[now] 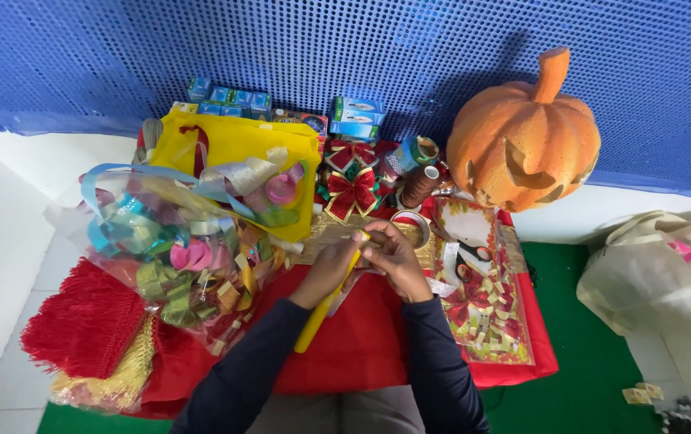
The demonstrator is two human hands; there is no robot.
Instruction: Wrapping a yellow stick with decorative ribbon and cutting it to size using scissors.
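A blue perforated wall (345,56) fills the top of the view, with a white ledge (8,209) running down the left side and a strip of green floor (594,345) at the lower right. On the ledge to the right stands a large orange carved pumpkin (522,133) with a curved stem, upright against the wall. A beige cloth bag (659,269) lies slumped at the far right, well apart from the hands.

A red cloth (361,345) covers the work surface in the middle. On its left edge lie a red fringed trim (80,321) and, just below it, a gold fringed trim (112,382). Above these sits a clear plastic bag of coloured ribbon rolls (177,249), touching a yellow fabric bag (237,149) behind it. To the right of the hands lies a flat clear packet of red and gold bows (482,297), with black-handled scissors (470,257) resting on its upper part. Behind the hands sit a red and gold ribbon bow (351,193), a brown spool of thread (419,185) and a roll of clear tape (414,227). Small blue boxes (229,100) line the wall.

The left hand (331,269) and right hand (394,257) meet over the centre of the cloth, fingertips touching. The left hand is closed around a long yellow stick (325,309), which slants from the fingertips down towards the person's lap. The right hand pinches narrowly at the stick's upper end; what it holds there is too small to tell.
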